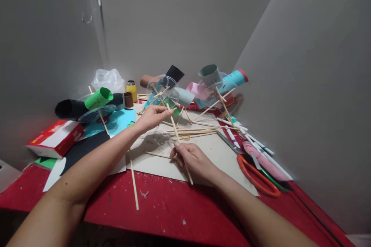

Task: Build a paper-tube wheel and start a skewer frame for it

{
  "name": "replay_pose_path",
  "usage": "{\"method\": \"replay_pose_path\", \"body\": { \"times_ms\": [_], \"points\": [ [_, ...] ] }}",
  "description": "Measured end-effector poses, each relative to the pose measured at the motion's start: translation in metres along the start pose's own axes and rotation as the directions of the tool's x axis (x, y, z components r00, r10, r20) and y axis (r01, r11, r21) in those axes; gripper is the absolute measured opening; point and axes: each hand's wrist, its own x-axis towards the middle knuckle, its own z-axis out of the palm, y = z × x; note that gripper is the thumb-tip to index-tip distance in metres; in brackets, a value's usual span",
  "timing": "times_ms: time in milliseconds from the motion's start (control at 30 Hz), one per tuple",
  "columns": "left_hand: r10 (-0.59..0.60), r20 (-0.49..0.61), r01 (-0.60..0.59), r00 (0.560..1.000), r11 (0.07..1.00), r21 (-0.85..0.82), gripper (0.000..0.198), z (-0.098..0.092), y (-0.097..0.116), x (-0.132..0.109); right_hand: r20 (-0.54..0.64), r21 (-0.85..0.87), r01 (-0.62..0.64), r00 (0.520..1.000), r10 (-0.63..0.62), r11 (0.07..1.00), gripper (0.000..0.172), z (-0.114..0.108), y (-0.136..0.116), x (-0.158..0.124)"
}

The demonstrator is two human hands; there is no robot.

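Observation:
A long wooden stick (174,126) slants across the middle of the table, held at two places. Near its top end, my left hand (153,117) pinches it where a short stick end crosses it. Lower down, my right hand (194,158) is closed around it, with the fingertips partly hidden. Another wooden stick (159,155) lies beside the right fingers. Behind the hands are several loose sticks (199,130) with a yellow rubber band (185,137), on a pale board (214,154). A further stick (133,181) reaches over the table's front edge area.
Stick frames carry a clear plastic disc (164,81) and paper tubes (210,74). At left are a green tube (99,98), black paper (84,152) and a red box (56,139). Orange-handled scissors (257,177) and markers (232,137) lie right. A yellow bottle (131,92) stands behind.

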Motion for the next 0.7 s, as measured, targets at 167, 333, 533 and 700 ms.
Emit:
{"method": "replay_pose_path", "body": {
  "times_ms": [167,333,533,700],
  "points": [
    [-0.049,0.037,0.049,0.998,0.999,-0.001,0.050,-0.002,0.007,-0.001,0.019,-0.124,0.072,0.997,-0.070,0.990,0.059,0.002,-0.003,-0.002],
    [-0.062,0.033,0.064,0.998,0.997,-0.045,0.047,-0.005,0.007,-0.002,-0.132,-0.064,0.143,0.980,-0.151,0.988,0.047,-0.005,-0.011,-0.003],
    [-0.069,0.084,0.072,0.994,0.997,-0.026,0.038,-0.003,0.015,-0.004,-0.375,0.398,0.205,0.926,-0.046,0.894,0.022,-0.026,-0.023,-0.001],
    [-0.012,0.300,0.015,0.954,1.000,-0.007,0.033,0.002,0.028,-0.011,-0.381,0.640,0.268,0.925,-0.006,0.720,0.029,-0.034,-0.030,0.000]
  ]
}}
